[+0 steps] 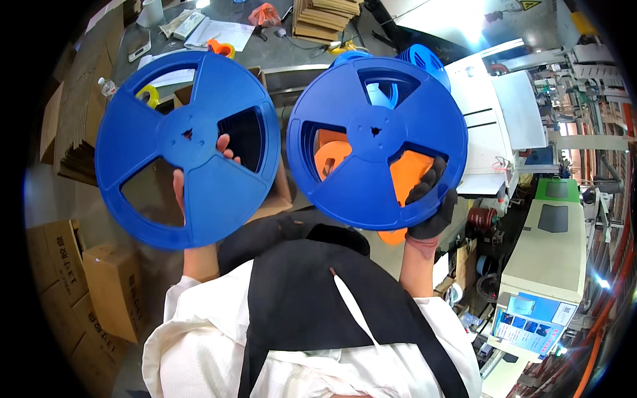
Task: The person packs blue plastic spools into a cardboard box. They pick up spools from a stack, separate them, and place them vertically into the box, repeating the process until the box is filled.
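Left reel (174, 125) beside right reel (363, 147), worktable (229, 11) beyond.

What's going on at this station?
The bare left hand holds a blue reel, fingers showing through its openings. The black-gloved right hand grips a second blue reel at its lower right edge. Both are side by side, faces toward the camera, with a dark bench beyond.

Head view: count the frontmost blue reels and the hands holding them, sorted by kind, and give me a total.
Frontmost blue reels: 2, left reel and right reel
Bare hands: 1, the left hand
Black-gloved hands: 1, the right hand
Total: 4
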A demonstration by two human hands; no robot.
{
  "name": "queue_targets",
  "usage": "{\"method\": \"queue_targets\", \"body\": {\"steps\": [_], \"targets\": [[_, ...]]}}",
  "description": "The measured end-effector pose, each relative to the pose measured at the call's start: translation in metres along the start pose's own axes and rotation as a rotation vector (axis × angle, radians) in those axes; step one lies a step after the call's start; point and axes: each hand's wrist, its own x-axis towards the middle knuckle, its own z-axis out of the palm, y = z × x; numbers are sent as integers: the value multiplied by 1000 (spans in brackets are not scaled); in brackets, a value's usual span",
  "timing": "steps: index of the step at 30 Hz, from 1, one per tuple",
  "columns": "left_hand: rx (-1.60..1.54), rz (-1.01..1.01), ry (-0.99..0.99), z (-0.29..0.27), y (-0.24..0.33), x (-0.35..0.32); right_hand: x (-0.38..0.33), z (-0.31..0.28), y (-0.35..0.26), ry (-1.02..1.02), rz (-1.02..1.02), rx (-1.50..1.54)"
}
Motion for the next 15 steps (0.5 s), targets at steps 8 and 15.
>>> {"method": "queue_targets", "body": {"steps": [8, 15], "targets": [[817, -234, 352, -15, -39, 25, 19, 29, 36, 143, 66, -413], [556, -174, 196, 10, -109, 46, 1, 36, 111, -72, 49, -1478]]}}
